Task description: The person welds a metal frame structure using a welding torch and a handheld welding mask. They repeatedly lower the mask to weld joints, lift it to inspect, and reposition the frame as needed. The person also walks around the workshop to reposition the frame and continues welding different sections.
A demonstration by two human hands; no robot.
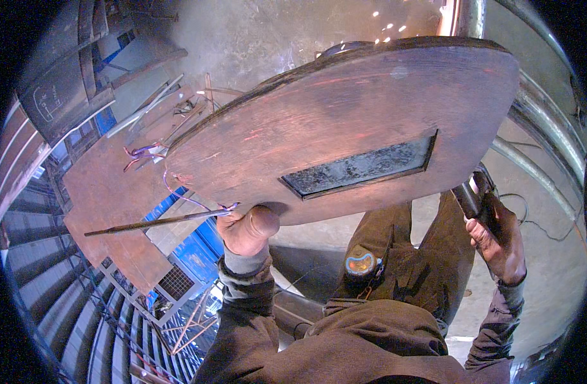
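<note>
In the head view, my left hand [247, 232] is closed on the lower edge of a large wooden welding shield [364, 115], the thumb pressed against its near face and the fingers mostly hidden. The shield spreads up and to the right of that grip, tilted across my view, its long upper edge curved. A dark rectangular glass window [360, 166] is set into it, to the right of my left thumb and slightly above it. A thin metal rod [149, 223] points away to the left from the same hand; its near end meets the hand beside the thumb, though I cannot tell whether I am pinching it. A purple wire [181, 195] runs just above the rod, close to my fingers.

My right hand [498, 243] is wrapped around a black cylindrical handle [467, 201], just below the shield's right end; what lies beyond the handle is hard to make out. A round case [360, 264] with an orange and blue face hangs at my trousers, between my two grips. Beyond the shield's upper edge, well above both hands, bright sparks [389, 27] fly, and curved metal pipes [546, 121] lie above and to the right of my right hand
</note>
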